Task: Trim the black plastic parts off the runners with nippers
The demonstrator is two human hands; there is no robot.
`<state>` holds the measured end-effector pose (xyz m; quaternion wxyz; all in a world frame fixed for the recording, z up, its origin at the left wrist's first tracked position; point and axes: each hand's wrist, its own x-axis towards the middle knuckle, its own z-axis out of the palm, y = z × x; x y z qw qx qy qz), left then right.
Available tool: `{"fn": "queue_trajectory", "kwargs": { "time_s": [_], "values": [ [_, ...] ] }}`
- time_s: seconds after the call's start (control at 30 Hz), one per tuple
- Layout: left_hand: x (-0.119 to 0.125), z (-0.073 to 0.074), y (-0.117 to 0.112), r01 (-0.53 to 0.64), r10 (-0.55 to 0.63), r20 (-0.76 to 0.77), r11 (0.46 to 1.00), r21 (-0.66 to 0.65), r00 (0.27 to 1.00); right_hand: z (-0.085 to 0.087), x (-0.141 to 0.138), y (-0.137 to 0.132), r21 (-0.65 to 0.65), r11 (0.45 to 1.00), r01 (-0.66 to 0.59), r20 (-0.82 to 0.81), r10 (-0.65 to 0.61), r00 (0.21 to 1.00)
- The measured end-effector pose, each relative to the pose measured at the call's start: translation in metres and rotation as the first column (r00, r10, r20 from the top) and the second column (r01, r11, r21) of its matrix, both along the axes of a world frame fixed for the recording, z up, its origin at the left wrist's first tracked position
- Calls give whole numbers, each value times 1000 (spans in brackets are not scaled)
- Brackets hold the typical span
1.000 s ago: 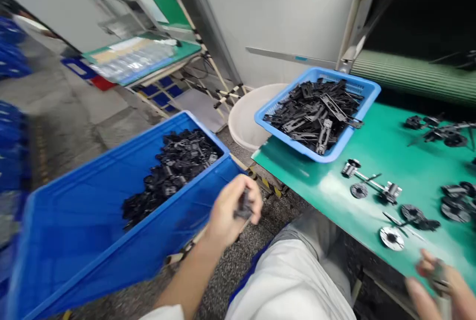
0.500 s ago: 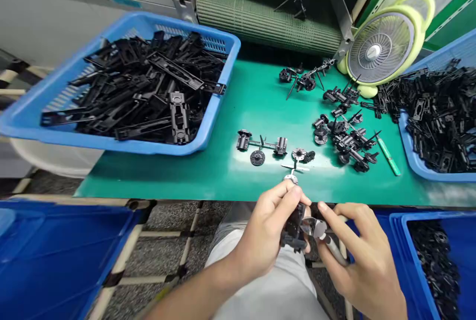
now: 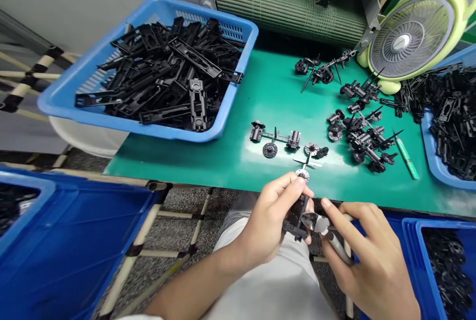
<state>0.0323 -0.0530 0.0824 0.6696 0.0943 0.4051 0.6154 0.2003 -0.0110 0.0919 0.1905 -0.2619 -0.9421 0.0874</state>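
Observation:
My left hand [image 3: 269,218] is closed around a black molded plastic part [image 3: 296,218] just off the near table edge. A pair of nippers [image 3: 322,224] with a silvery head and pale handles is gripped in my right hand [image 3: 375,248]. Its jaws meet the right side of the black part; the exact contact is hidden. Beyond my left fingertips lie a thin cross-shaped sprue [image 3: 308,161] and a round black disc [image 3: 311,149]. Another disc [image 3: 269,150] lies beside a sprue bearing two cylindrical black pieces [image 3: 293,140].
A blue basket [image 3: 167,132] of long black parts stands left on the green table [image 3: 208,161]. Clusters of black parts [image 3: 366,139], a green pen-like tool [image 3: 407,155], a fan [image 3: 409,39] and another filled basket [image 3: 442,171] are right. Behind is a conveyor belt [image 3: 286,7].
The view has shifted, so the table and its contents appear further right. My hands keep nearly the same hold on the black part and the nippers.

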Motion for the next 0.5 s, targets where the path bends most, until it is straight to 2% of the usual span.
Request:
{"fn": "queue_trajectory", "kwargs": {
  "time_s": [0.23,0.5],
  "values": [
    [3,0,-2,-1,4,50,999,-52,999,9,0,0,79,996,-44,99,36,994],
    [0,-5,-2,-81,82,7,994,-74,997,9,-7,4,170,980,-100,162,72,984]
  ]
}}
